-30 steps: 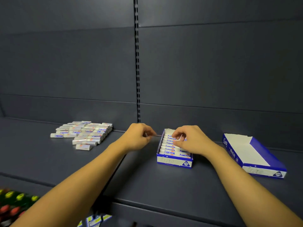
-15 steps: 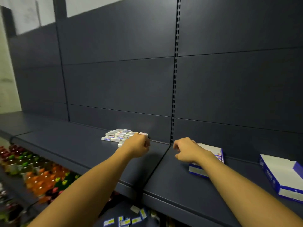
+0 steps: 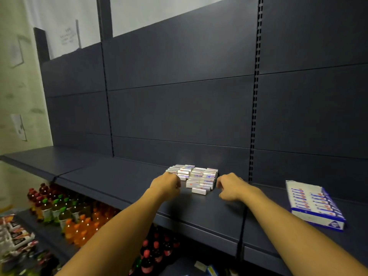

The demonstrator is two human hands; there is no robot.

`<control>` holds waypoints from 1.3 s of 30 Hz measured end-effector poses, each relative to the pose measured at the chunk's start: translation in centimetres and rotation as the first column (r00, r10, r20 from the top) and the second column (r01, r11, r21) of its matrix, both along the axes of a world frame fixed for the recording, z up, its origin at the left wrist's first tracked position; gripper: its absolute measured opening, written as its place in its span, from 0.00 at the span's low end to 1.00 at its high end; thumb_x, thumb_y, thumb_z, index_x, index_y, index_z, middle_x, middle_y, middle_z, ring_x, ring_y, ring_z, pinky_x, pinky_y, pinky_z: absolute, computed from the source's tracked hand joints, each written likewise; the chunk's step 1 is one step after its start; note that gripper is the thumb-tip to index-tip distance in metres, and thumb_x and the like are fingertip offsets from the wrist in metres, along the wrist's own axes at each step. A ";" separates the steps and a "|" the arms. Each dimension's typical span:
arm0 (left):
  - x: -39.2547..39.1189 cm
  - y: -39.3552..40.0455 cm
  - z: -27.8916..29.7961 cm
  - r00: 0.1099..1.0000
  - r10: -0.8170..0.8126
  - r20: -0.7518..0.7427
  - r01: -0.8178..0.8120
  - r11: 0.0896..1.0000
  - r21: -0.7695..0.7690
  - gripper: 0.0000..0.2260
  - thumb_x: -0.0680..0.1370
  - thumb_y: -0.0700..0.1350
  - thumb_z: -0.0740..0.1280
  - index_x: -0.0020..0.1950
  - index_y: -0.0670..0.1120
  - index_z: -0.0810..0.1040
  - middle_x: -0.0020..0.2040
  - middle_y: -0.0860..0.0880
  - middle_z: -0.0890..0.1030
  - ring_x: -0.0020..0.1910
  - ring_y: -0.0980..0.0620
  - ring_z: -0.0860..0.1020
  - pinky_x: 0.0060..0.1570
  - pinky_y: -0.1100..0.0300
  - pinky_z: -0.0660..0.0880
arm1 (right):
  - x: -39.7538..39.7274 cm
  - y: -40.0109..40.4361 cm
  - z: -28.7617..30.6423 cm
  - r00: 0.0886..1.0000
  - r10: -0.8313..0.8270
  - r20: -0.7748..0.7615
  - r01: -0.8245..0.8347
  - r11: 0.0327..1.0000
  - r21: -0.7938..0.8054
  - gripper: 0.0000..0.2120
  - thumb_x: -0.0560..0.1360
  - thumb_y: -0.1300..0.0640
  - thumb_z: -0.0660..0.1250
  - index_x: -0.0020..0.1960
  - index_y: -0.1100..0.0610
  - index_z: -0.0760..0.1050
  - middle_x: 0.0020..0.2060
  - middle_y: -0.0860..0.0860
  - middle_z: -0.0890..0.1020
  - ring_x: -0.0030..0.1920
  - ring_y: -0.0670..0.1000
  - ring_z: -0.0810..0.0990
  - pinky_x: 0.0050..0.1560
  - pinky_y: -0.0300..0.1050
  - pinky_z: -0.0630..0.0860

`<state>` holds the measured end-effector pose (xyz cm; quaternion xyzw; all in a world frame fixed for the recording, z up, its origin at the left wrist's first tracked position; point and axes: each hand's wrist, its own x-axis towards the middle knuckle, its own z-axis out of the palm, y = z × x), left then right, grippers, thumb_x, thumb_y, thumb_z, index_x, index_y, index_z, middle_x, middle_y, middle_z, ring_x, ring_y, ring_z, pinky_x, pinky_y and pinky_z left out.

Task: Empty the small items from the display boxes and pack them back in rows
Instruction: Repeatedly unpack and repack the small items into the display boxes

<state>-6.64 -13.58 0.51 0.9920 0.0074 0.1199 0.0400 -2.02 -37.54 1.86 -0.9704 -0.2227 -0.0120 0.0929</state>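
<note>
Small white rectangular packets with blue and red print (image 3: 196, 177) lie heaped in a loose pile on the dark grey metal shelf (image 3: 123, 182), close to its back edge where it meets the dark back panel (image 3: 179, 108). One packet sits apart at the front of the pile, nearer the shelf's front edge. The person reaches both bare arms over the front edge toward the heap. The left hand (image 3: 166, 185) is at the pile's left side, knuckles up and fingers curled under, touching or nearly touching the nearest packets; whether it grips one I cannot tell, since the fingertips are hidden. The right hand (image 3: 231, 187) is just to the right of the pile, its fingers bent and its forefinger pointing toward the packets; I see nothing between them.

Well off to the right, on the next section of shelf, a blue and white cardboard display box (image 3: 316, 206) lies near the front edge, with packets set inside it in neat rows. Below the shelf, at the lower left, stand bottles of orange and dark drinks (image 3: 79, 222) with green and red caps.
</note>
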 end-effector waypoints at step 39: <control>16.5 14.8 -3.0 0.955 -0.296 -0.001 0.296 0.954 0.039 0.09 0.77 0.46 0.68 0.55 0.45 0.80 0.57 0.48 0.79 0.52 0.45 0.78 0.47 0.53 0.76 | 15.6 20.1 -1.3 0.999 0.030 -0.021 -0.030 1.000 0.006 0.05 0.71 0.60 0.69 0.41 0.54 0.83 0.42 0.50 0.83 0.47 0.55 0.82 0.51 0.48 0.81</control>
